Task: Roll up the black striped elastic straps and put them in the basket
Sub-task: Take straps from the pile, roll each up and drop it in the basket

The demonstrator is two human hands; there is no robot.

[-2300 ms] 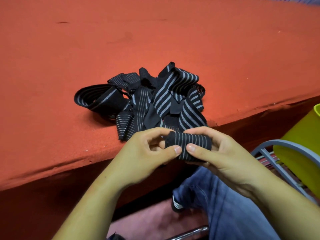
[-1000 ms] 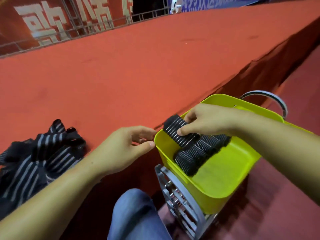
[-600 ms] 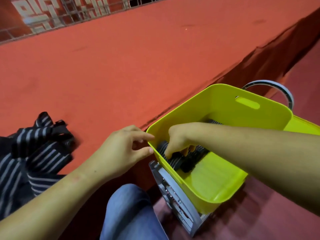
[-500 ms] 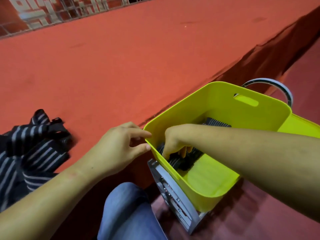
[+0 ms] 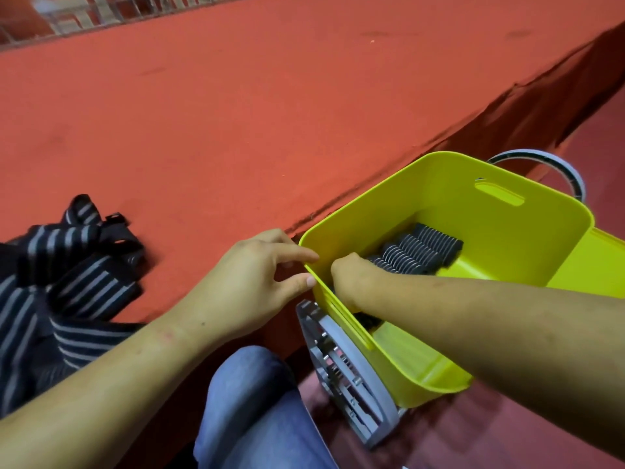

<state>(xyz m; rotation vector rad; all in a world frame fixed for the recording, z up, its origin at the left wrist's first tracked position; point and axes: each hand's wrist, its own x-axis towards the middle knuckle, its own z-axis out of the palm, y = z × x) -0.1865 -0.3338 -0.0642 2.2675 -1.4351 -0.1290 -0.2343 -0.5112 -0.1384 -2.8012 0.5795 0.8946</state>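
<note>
A yellow-green plastic basket sits at the right, below the edge of the red ledge. Several rolled black striped straps lie in a row inside it. My right hand reaches down into the basket's near corner. Its fingers are hidden behind the near wall, so whether it holds a roll cannot be told. My left hand hovers at the basket's near left corner with relaxed fingers. Its forefinger and thumb tips touch the rim. A heap of unrolled black striped straps lies on the ledge at the far left.
The red carpeted ledge stretches across the view, and its front edge drops beside the basket. A grey metal frame carries the basket. My knee in blue jeans is below my hands. A railing runs along the top left.
After rolling a strap at the heap, my right hand carried the roll to the basket and pushed down into its near corner. My left hand followed to the rim.
</note>
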